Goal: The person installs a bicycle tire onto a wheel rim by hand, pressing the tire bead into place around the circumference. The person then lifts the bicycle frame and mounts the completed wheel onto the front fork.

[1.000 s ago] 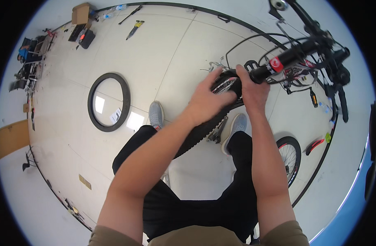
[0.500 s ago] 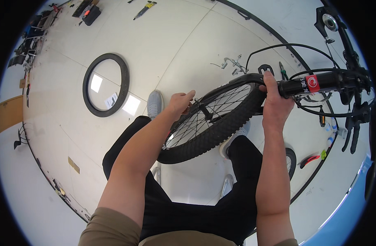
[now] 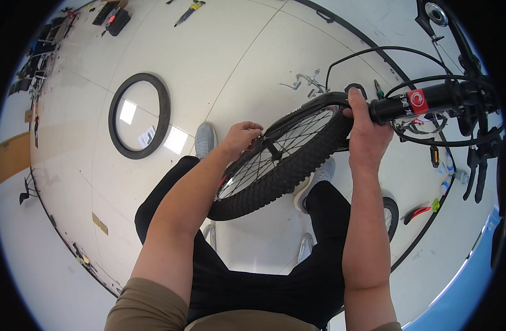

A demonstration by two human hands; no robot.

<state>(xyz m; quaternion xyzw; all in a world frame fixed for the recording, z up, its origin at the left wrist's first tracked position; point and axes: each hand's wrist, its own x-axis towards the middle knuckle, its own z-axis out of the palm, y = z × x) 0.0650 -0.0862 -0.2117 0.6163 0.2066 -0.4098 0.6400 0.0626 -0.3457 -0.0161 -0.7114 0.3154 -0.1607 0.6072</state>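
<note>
A bicycle front wheel (image 3: 289,188) with a knobby black tyre and thin spokes leans in front of me, between the legs of a black fork (image 3: 311,107). My right hand (image 3: 369,132) is wrapped round the top of the fork, beside the head tube (image 3: 397,107), with the thumb on top. At the near fork end, by the wheel's axle, my left hand (image 3: 243,138) has its thumb and fingertips pinched together. Whatever small part lies between those fingertips is too hidden to name. Black cables loop from the handlebar (image 3: 469,63) above the head tube.
A loose tyre (image 3: 165,113) lies on the floor at the left, with a paper (image 3: 147,137) inside its ring. A metal brake part (image 3: 305,80) lies beyond the fork. Another wheel (image 3: 391,218) and a red-and-black tool (image 3: 417,214) are at the right.
The fingers of my left hand have closed in at the axle end, where the index finger stuck out before. The bicycle has shifted slightly left, with my right hand still on the fork.
</note>
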